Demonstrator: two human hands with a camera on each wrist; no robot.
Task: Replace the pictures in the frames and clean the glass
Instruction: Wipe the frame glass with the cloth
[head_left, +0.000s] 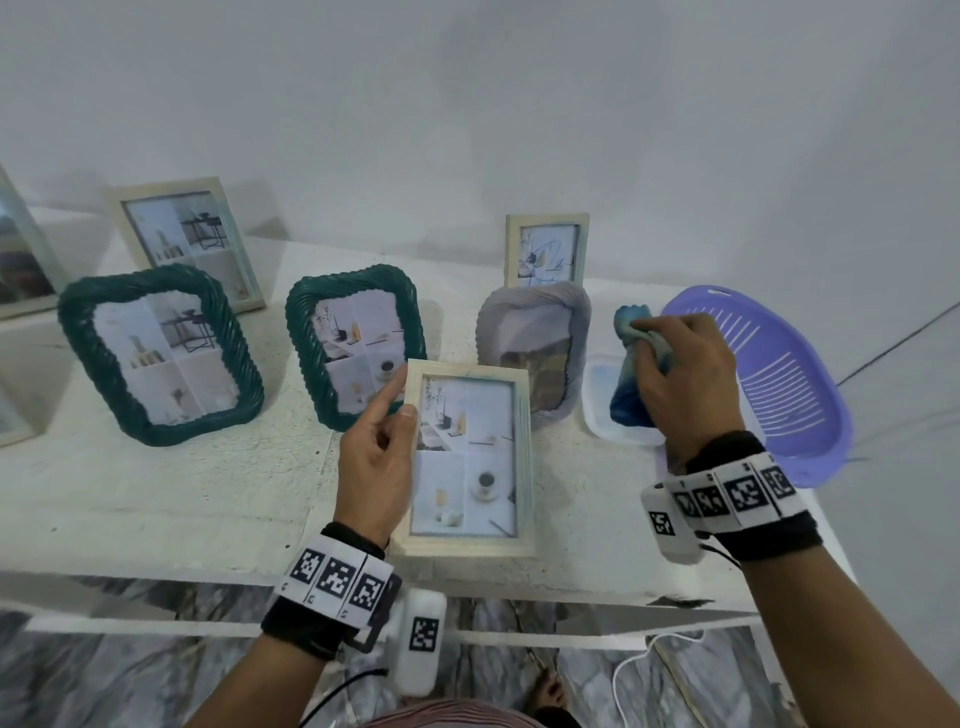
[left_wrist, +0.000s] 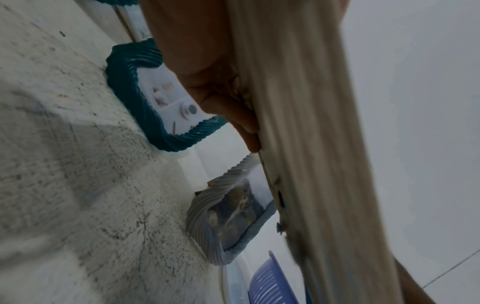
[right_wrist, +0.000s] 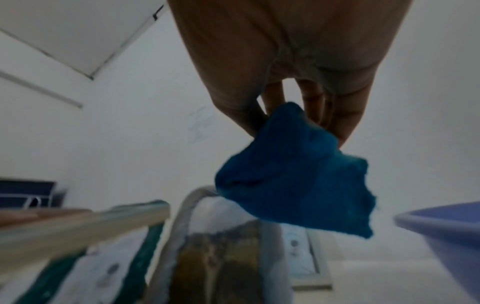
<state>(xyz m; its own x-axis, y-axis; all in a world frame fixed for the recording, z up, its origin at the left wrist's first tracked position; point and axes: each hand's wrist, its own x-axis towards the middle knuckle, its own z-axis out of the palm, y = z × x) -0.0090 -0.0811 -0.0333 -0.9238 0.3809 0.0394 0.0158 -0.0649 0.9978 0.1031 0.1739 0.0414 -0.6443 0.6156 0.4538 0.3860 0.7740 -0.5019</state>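
My left hand (head_left: 387, 431) grips a pale wooden picture frame (head_left: 470, 460) by its left edge and holds it above the table's front, glass facing up at me. In the left wrist view the frame's side (left_wrist: 306, 144) runs past my fingers (left_wrist: 233, 115). My right hand (head_left: 675, 374) holds a bunched blue cloth (head_left: 631, 364) to the right of the frame, above a shallow white tray (head_left: 605, 421). The right wrist view shows the cloth (right_wrist: 298, 181) hanging from my fingertips (right_wrist: 345, 131). A grey ribbed frame (head_left: 535, 358) stands just behind the held frame.
Two dark green ribbed frames (head_left: 156, 358) (head_left: 353, 348) stand on the white table (head_left: 208, 493). Two pale wooden frames (head_left: 192, 239) (head_left: 545, 249) stand by the back wall. A purple slotted basket (head_left: 769, 384) lies at the right edge. More frames show at the far left.
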